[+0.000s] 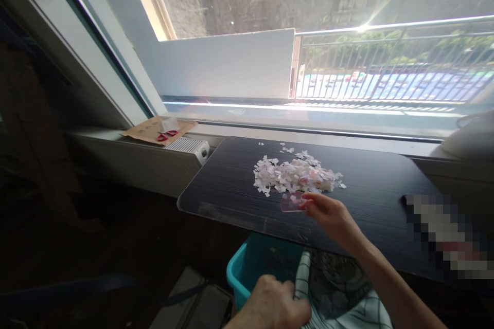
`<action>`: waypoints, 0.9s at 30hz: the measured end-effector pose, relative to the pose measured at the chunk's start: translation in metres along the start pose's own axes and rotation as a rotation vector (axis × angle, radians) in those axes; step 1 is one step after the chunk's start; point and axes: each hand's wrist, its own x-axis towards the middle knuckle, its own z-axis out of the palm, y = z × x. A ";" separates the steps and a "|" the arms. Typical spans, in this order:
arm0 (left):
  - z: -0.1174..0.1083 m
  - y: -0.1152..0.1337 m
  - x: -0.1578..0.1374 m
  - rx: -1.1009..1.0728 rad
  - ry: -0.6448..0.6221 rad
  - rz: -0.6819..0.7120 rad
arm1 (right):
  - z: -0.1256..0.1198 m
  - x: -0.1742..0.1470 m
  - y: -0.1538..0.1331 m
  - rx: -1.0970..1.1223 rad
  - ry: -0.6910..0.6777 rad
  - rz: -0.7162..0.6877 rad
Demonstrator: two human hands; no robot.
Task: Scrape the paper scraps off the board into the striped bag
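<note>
A loose heap of small white and pinkish paper scraps lies on the dark wood-grain table. At the heap's near edge, my right hand pinches a thin translucent pink plastic piece, a flat card-like sheet. Some scraps show against or through it. Below the table's front edge stands a teal plastic bin, with a few scraps faintly visible inside. Closed at the bin's near side is my left hand, seemingly gripping its rim; the fingertips are hidden. Black-lined pale fabric is bunched beside that hand.
Red-handled scissors rest on a brown paper envelope on the sill at left, beside a white radiator. A blurred-out object lies at the table's right. A large window and outdoor railing are behind.
</note>
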 end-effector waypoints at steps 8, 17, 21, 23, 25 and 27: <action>0.002 0.000 0.002 0.033 0.027 -0.006 | -0.018 0.011 0.018 -0.191 0.152 -0.014; 0.008 0.000 0.003 0.044 0.054 0.004 | -0.011 0.006 0.015 -0.100 0.099 0.017; 0.008 -0.001 0.001 0.044 0.075 0.006 | -0.011 0.003 0.011 -0.049 0.051 0.028; 0.009 -0.002 0.001 0.033 0.083 0.005 | -0.013 0.001 0.011 -0.005 0.005 0.032; 0.010 -0.002 0.000 0.023 0.092 0.007 | -0.016 0.001 0.013 -0.008 0.049 0.037; 0.011 -0.002 0.000 0.019 0.110 0.010 | -0.019 0.001 0.015 -0.070 0.145 0.038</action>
